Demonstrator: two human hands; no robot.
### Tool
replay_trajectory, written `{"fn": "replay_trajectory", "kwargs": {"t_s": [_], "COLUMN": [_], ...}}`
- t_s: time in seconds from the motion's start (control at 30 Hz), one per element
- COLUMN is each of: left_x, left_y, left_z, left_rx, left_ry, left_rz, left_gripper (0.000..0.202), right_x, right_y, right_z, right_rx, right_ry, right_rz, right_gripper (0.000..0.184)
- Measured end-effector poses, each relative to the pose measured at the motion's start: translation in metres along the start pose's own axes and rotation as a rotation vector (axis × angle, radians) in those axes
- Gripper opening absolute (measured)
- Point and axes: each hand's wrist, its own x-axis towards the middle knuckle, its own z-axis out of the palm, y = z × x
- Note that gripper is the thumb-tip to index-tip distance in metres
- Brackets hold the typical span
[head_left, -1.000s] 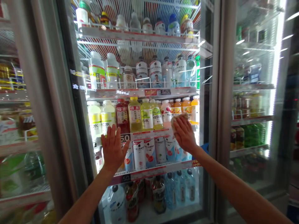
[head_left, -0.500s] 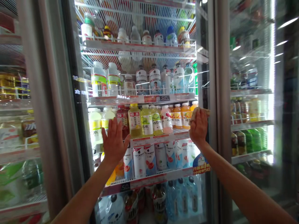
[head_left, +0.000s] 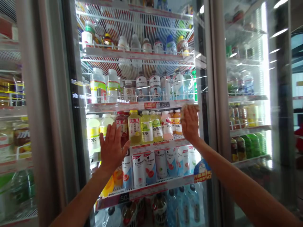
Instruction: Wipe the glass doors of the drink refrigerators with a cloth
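A glass fridge door (head_left: 78,78) stands in front of me, with shelves of drink bottles (head_left: 146,127) behind it. My left hand (head_left: 112,148) lies flat on the glass with its fingers spread, at the height of the middle shelf. My right hand (head_left: 189,123) presses a pale cloth (head_left: 193,108) against the glass near the door's right edge; only the cloth's top edge shows above my fingers.
A grey door frame (head_left: 216,94) separates this door from another glass door (head_left: 248,94) on the right, also stocked with bottles. A further fridge section (head_left: 14,126) stands at the left. A round promotional sticker (head_left: 202,171) hangs low on the shelf edge.
My right hand has carried the cloth from the middle of the glass out to its right edge, then up and slightly back left. My left hand stayed flat on the glass.
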Motion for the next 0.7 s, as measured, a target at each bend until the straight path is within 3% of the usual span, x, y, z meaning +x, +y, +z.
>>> {"fn": "replay_trajectory", "kwargs": {"t_s": [0.07, 0.1, 0.17, 0.23, 0.3, 0.37, 0.47, 0.5, 0.53, 0.63, 0.7], "left_x": [-0.001, 0.0, 0.003, 0.012, 0.024, 0.036, 0.046, 0.047, 0.046, 0.044, 0.044], "left_y": [-0.001, -0.001, -0.003, -0.007, -0.011, -0.016, -0.023, -0.024, -0.025, -0.025, -0.025], "left_z": [0.0, 0.0, -0.001, -0.002, -0.003, -0.004, -0.004, -0.004, -0.004, -0.004, -0.005], "left_rx": [0.0, -0.001, -0.003, -0.001, 0.005, 0.01, 0.01, 0.009, 0.009, 0.015, 0.02], "left_ry": [0.005, 0.006, 0.0, 0.002, 0.02, 0.029, 0.0, -0.009, -0.015, -0.022, -0.028], "left_rz": [0.008, 0.016, 0.032, 0.019, -0.017, -0.049, -0.059, -0.059, -0.058, -0.06, -0.066], "left_gripper": [0.071, 0.071, 0.072, 0.07, 0.066, 0.063, 0.061, 0.061, 0.061, 0.06, 0.06], "right_x": [0.0, 0.002, 0.01, 0.023, 0.034, 0.037, 0.036, 0.037, 0.039, 0.051, 0.054], "right_y": [-0.004, -0.001, 0.012, 0.022, 0.018, 0.001, -0.021, -0.022, -0.021, -0.02, -0.031], "right_z": [-0.003, -0.004, -0.005, -0.001, 0.005, 0.009, 0.008, 0.008, 0.008, 0.013, 0.017], "right_rx": [0.052, 0.057, 0.015, -0.054, -0.075, -0.031, 0.065, 0.076, 0.071, 0.017, 0.035], "right_ry": [-0.121, -0.145, -0.08, 0.049, 0.092, 0.015, -0.174, -0.183, -0.155, 0.022, 0.022], "right_rz": [-0.228, -0.275, -0.168, 0.078, 0.183, 0.061, -0.267, -0.291, -0.248, 0.063, 0.062], "right_gripper": [0.064, 0.064, 0.06, 0.056, 0.055, 0.056, 0.058, 0.058, 0.058, 0.057, 0.058]}}
